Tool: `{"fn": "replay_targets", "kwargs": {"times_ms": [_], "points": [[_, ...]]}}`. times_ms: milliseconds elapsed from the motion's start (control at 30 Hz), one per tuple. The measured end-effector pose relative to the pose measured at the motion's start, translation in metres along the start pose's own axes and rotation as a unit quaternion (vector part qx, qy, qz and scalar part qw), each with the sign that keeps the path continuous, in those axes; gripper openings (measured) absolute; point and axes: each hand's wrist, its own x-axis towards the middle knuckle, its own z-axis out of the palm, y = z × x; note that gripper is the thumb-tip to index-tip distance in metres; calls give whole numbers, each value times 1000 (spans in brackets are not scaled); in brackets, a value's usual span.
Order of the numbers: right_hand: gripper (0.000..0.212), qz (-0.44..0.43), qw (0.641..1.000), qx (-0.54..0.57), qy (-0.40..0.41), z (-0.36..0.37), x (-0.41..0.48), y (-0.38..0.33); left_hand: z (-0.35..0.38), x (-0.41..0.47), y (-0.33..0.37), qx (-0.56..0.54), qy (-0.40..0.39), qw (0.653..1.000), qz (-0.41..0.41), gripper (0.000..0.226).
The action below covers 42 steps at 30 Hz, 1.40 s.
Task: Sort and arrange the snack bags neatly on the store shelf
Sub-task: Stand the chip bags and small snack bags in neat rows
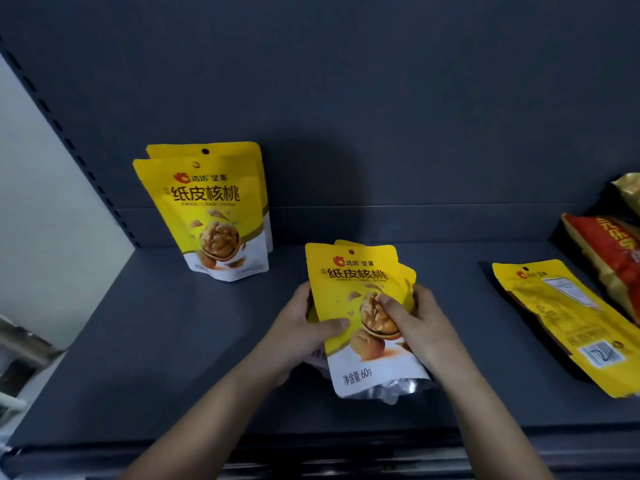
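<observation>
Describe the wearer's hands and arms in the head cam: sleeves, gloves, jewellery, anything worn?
Both arms enter from the bottom edge, bare from as far up the forearm as the frame shows down to the fingertips: no sleeves in view. The left hand and right hand have no gloves, and no rings, watch or wristband are visible. Nails look short and unpainted. No markings or tape.

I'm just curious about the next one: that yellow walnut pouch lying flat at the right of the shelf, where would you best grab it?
Probably by the flat yellow walnut pouch's sealed top edge, near the hang hole at its far end, coming from above and from the left. It lies back side up on the dark grey shelf, a red snack bag crowds its right side, and both hands are busy.
</observation>
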Motion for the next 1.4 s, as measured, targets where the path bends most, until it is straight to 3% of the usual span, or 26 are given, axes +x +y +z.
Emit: {"fn": "replay_targets", "kwargs": {"times_ms": [100, 200, 300, 433, 567, 700, 800, 900, 1067, 1233, 1400], "points": [[87, -1, 999, -20, -29, -2, 2, 1, -4, -12, -7, -16, -10, 999, 39, 55], [96, 13, 991, 109, -77, 0, 4, -8, -8, -18, -10, -24, -1, 996, 89, 56], [67, -67, 968, 230, -70, 8, 1, -22, -20, -18, -10, -4, 35, 984, 172, 61], [78, -214, 943, 248, -55, 23, -6, -48, -41, -21, -5, 48, 88, 959, 266, 60], [58, -285, 923, 238, -100, 50, -12, -64, -63, -26, -8, 88, 181, 929, 311, 53], [71, -266, 924, 197, -191, 74, -16, -57, -84, -37, -17, 51, 200, 936, 285, 58], [80, -254, 936, 96, -226, 84, -15, -47, -97, -43, -29, 65, 152, 959, 230, 86], [77, -245, 947, 44, -204, 93, -11, -49, -115, -40, -41, 128, 145, 964, 180, 104], [79, -266, 948, -17, -173, 118, 0, -72, -151, -25, -33, 211, 201, 944, 154, 98], [81, -257, 955, -16, -146, 140, 9, -87, -187, -13, -25, 305, 172, 929, 116, 106], [87, -246, 959, -14, -139, 154, 11, -91, -202, -8, -27, 315, 177, 928, 91, 103]]}}
